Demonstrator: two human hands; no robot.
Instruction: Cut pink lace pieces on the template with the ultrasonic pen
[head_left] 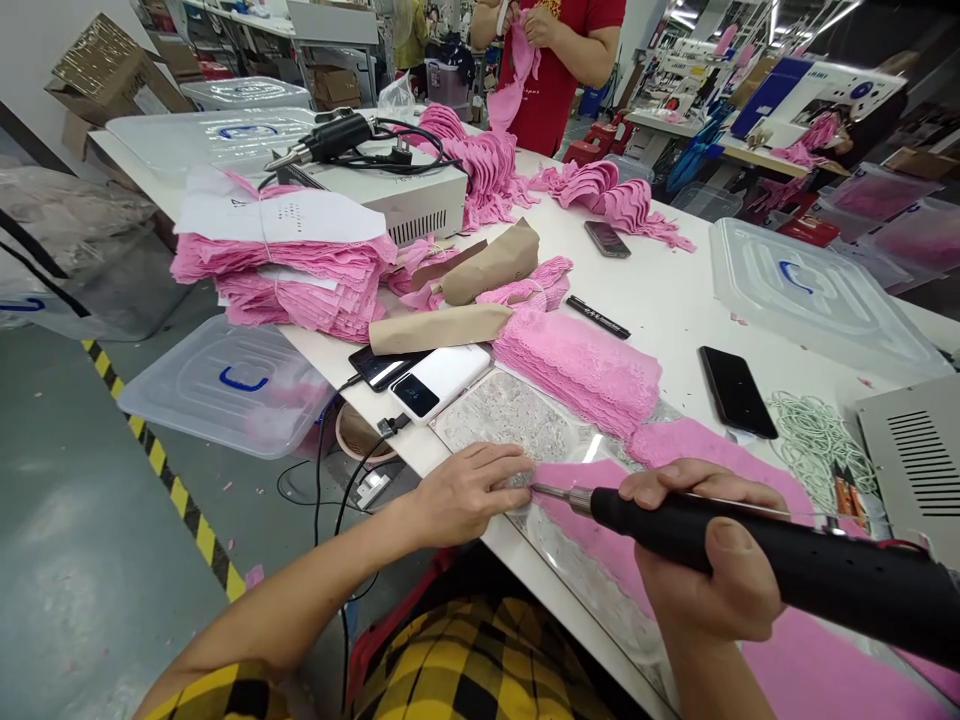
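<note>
Right hand (712, 575) grips tool (847, 578); marker (598, 317) illegible

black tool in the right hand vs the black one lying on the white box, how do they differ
The handheld tool is gripped in the right hand; the spare tool lies loose on the white box. The handheld tool's metal tip meets the pink lace by the left hand; the spare tool's tip touches no fabric. Both have black bodies and metal tips.
</note>
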